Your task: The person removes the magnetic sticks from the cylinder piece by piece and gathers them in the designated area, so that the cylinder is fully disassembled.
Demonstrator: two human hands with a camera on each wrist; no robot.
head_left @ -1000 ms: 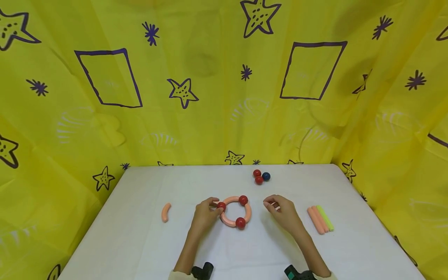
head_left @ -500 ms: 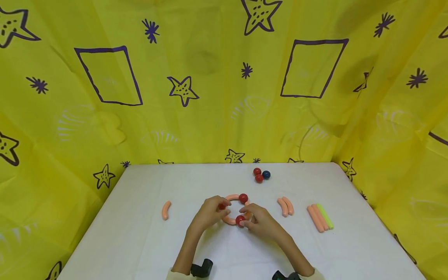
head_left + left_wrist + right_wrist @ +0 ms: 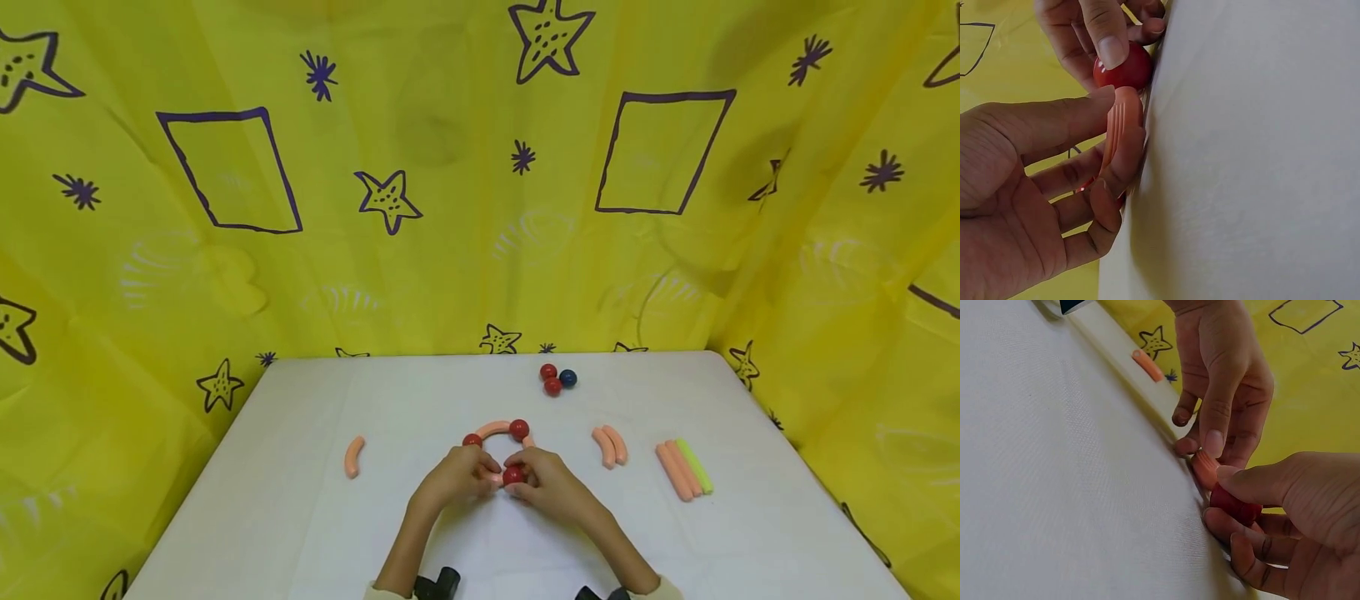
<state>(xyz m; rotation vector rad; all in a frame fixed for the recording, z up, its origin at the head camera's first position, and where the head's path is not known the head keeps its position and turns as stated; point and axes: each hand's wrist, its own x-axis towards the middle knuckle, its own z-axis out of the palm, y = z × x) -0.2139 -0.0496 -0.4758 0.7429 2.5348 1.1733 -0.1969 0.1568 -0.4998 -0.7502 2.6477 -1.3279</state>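
On the white table lies a ring of curved peach-coloured rods joined by red balls. My left hand (image 3: 456, 480) pinches the ring's front-left curved rod (image 3: 1124, 119) between thumb and fingers, right beside the front ball. That front red ball (image 3: 513, 476) is gripped by my right hand (image 3: 553, 485), with the thumb on its near side. The rod's end meets the ball in the left wrist view. At the ring's back, another curved rod (image 3: 493, 428) runs between the left red ball (image 3: 472, 440) and the back red ball (image 3: 519, 430). My right fingers hide most of the right rod.
To the right lie two curved rods (image 3: 609, 447), then straight peach rods (image 3: 675, 471) beside a yellow-green rod (image 3: 695, 467). A single curved rod (image 3: 354, 457) is at the left. Two red balls (image 3: 551, 380) and a blue ball (image 3: 568, 378) sit at the back, before a yellow curtain (image 3: 450, 275).
My right hand has come left from beside the ring and taken hold of the front ball, uncovering two curved rods. My left hand has shifted from the left ball to the front-left rod.
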